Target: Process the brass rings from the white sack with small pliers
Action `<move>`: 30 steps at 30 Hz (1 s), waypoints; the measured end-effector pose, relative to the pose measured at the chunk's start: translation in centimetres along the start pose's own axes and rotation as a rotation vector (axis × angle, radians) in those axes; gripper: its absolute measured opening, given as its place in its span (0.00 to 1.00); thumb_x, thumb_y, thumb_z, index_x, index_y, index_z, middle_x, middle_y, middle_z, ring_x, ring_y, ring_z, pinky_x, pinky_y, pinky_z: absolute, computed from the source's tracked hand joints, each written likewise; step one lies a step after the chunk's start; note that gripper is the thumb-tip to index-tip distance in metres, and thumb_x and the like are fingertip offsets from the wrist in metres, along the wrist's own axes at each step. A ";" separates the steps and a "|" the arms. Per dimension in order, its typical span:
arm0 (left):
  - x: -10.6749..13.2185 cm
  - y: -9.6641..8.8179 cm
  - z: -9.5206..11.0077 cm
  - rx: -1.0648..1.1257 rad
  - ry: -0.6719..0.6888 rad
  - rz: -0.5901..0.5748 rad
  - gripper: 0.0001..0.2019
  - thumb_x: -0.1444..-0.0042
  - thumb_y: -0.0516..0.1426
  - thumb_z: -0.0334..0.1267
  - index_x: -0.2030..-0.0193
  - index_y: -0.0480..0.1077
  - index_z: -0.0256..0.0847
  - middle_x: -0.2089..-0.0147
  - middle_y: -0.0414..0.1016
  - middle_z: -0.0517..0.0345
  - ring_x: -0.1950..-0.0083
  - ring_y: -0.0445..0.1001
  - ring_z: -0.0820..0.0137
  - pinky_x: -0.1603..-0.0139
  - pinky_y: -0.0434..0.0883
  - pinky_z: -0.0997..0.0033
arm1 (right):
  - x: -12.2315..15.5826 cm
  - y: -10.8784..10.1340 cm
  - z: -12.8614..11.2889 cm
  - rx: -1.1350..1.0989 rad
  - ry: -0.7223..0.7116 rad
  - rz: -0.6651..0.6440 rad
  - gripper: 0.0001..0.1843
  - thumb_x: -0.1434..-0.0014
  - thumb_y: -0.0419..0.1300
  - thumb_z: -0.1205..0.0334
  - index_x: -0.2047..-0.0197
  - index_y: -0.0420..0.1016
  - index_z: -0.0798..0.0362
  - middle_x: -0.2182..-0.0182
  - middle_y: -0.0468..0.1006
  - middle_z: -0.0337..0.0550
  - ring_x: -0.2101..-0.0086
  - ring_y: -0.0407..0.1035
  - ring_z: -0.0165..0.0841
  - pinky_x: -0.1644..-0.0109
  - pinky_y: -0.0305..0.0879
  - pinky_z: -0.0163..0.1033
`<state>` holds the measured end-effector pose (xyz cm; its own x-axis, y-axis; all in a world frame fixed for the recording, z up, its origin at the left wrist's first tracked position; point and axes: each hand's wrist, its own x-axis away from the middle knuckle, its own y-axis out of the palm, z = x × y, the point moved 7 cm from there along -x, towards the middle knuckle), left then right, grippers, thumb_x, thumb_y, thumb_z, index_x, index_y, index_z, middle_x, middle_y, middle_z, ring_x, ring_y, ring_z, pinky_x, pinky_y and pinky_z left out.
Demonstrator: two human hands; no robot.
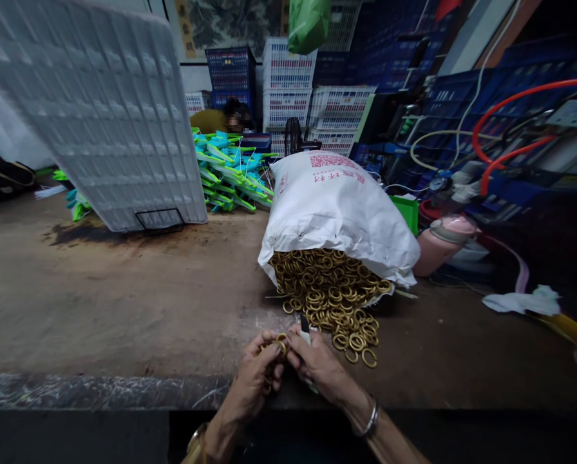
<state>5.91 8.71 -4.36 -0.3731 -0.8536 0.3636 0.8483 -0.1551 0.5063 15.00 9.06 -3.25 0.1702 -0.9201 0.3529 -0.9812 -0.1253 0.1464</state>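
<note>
At the near edge of the workbench, my left hand [257, 374] is closed around a few brass rings [281, 343], pinching one at its fingertips. My right hand [317, 364] is closed on a small dark-tipped tool [305, 327] that touches the ring in the left hand. Just beyond both hands, a white woven sack [337, 206] lies on its side. A pile of brass rings [334, 296] spills from its open mouth onto the bench.
A grey plastic tray [100, 109] leans upright on a wire stand at back left. Green and blue parts [230, 174] are stacked behind it, where another person sits. A pink bottle [443, 241], hoses, crates and a white cloth [523, 301] crowd the right.
</note>
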 end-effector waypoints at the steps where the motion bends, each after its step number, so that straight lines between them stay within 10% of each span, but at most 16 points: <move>1: 0.1 0.2 0.1 0.029 -0.027 -0.035 0.13 0.51 0.57 0.44 0.63 0.62 0.40 0.75 0.72 0.60 0.83 0.60 0.81 0.86 0.56 0.84 | 0.0 -0.2 -0.2 0.059 -0.026 0.003 0.18 0.48 0.50 0.43 0.72 0.55 0.50 0.88 0.58 0.24 0.90 0.43 0.20 0.87 0.41 0.27; 9: 0.5 1.0 -0.6 0.110 -0.224 -0.170 0.12 0.48 0.55 0.46 0.66 0.63 0.38 0.71 0.73 0.55 0.83 0.65 0.81 0.89 0.56 0.86 | 0.7 -0.8 -2.8 0.452 -0.240 -0.103 0.15 0.42 0.48 0.51 0.72 0.61 0.53 0.83 0.66 0.33 0.79 0.62 0.26 0.73 0.57 0.30; 20: 1.2 0.1 -3.2 0.261 -0.559 -0.086 0.15 0.50 0.56 0.47 0.66 0.66 0.34 0.77 0.70 0.56 0.84 0.66 0.78 0.91 0.53 0.86 | 2.6 0.5 -4.3 1.164 -0.523 -0.055 0.09 0.42 0.46 0.67 0.67 0.67 0.52 0.76 0.70 0.37 0.76 0.61 0.28 0.70 0.49 0.34; 30: 0.5 -0.5 -2.6 0.483 -0.343 -0.043 0.12 0.55 0.62 0.37 0.67 0.64 0.38 0.75 0.69 0.61 0.82 0.66 0.80 0.88 0.49 0.87 | 1.9 0.7 -3.6 0.639 -0.370 -0.062 0.13 0.40 0.46 0.54 0.71 0.63 0.52 0.77 0.67 0.34 0.74 0.60 0.27 0.70 0.55 0.31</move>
<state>6.26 7.06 -6.41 -0.5721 -0.6292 0.5262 0.5929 0.1261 0.7954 14.94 8.59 0.86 0.2962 -0.9551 0.0101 -0.8516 -0.2689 -0.4500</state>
